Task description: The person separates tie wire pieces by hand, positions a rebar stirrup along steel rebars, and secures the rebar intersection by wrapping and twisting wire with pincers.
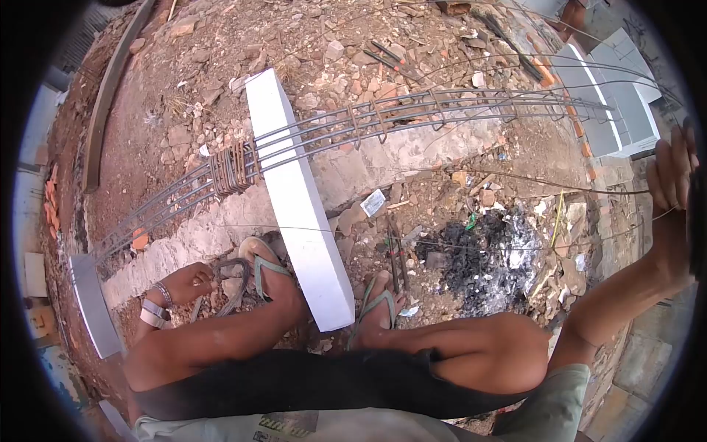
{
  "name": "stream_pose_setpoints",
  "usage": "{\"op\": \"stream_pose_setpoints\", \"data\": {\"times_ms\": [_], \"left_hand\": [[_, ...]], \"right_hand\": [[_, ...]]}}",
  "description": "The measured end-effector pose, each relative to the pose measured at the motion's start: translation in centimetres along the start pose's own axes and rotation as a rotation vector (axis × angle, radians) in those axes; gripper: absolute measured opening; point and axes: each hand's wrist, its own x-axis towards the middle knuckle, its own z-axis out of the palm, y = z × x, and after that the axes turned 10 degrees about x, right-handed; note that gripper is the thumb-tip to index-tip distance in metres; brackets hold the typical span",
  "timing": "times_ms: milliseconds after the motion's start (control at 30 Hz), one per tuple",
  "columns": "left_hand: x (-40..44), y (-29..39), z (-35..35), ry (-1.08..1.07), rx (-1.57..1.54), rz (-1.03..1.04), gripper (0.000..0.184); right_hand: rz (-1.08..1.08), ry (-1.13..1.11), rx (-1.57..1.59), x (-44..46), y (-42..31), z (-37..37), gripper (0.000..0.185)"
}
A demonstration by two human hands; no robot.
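My left hand [190,283], with bands at the wrist, is low at the left with its fingers curled. What they hold, if anything, I cannot make out. Right beside it, near my sandalled foot, lies a dark bundle of tie wire [237,283]. Raised at the far right edge, my right hand [672,173] has its fingers closed around a thin wire [560,183] that runs left over the rubble. Between my feet and beyond, a long white block [305,214] supports a rebar cage [412,114]. Several rusty stirrups [233,168] are bunched on the bars left of the block.
Another white block [96,306] is under the cage's left end; pale blocks [607,96] stand at the right end. Black ash [486,258] lies right of my feet. A wooden beam [110,103] lies at upper left. Broken brick and stones cover the ground.
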Motion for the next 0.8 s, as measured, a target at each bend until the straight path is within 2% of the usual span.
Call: {"op": "stream_pose_setpoints", "data": {"times_ms": [33,67,133,167,233,300,367,433,567,633,700,733,800], "left_hand": [[-1.0,4.6,-3.3,-0.035,-0.128,0.06,0.046],[-2.5,9.5,-6.8,-0.107,-0.313,0.015,0.045],[-4.8,16.3,-10.9,-0.16,-0.327,0.316,0.05],[-5.6,19.4,-11.8,-0.197,-0.354,0.48,0.05],[-6.2,26.9,-11.3,-0.058,-0.34,0.685,0.073],[-6.2,32.7,-10.2,-0.028,-0.427,0.91,0.067],[-4.9,36.7,-8.9,0.06,-0.515,0.987,0.075],[-2.2,39.0,-7.5,0.235,-0.601,1.008,0.073],[-1.5,43.1,-7.5,0.244,-1.219,1.095,0.062],[-2.6,44.1,-7.5,0.231,-1.449,1.158,0.053],[-2.2,44.3,-7.1,0.269,-1.615,1.303,0.041],[-2.1,43.8,-7.2,0.303,-1.699,1.376,0.036],[-1.1,42.1,-8.2,0.163,-1.801,1.601,0.032]], "right_hand": [[0.017,0.037,-0.035,0.9,0.3,1.1,0.029],[0.031,0.089,-0.065,1.6,0.7,2.4,0.031],[-0.007,0.492,-0.222,1.6,2.1,6.5,0.034],[0.02,0.422,-0.237,2.2,1.8,7.0,0.034],[0.032,0.287,-0.272,3.5,1.5,8.3,0.036],[0.0,0.158,-0.305,4.9,1.6,9.6,0.038],[-0.036,0.186,-0.241,5.5,2.5,10.6,0.032],[-0.025,0.166,-0.206,5.6,3.2,10.7,0.028],[0.167,0.237,-0.037,4.3,2.3,11.6,0.024],[0.187,0.473,-0.07,3.7,2.5,13.4,0.036],[0.198,0.508,-0.076,2.9,2.4,13.5,0.045],[0.241,0.48,-0.147,2.0,2.3,13.0,0.061],[0.261,0.471,-0.236,-0.1,2.7,11.9,0.069]]}}
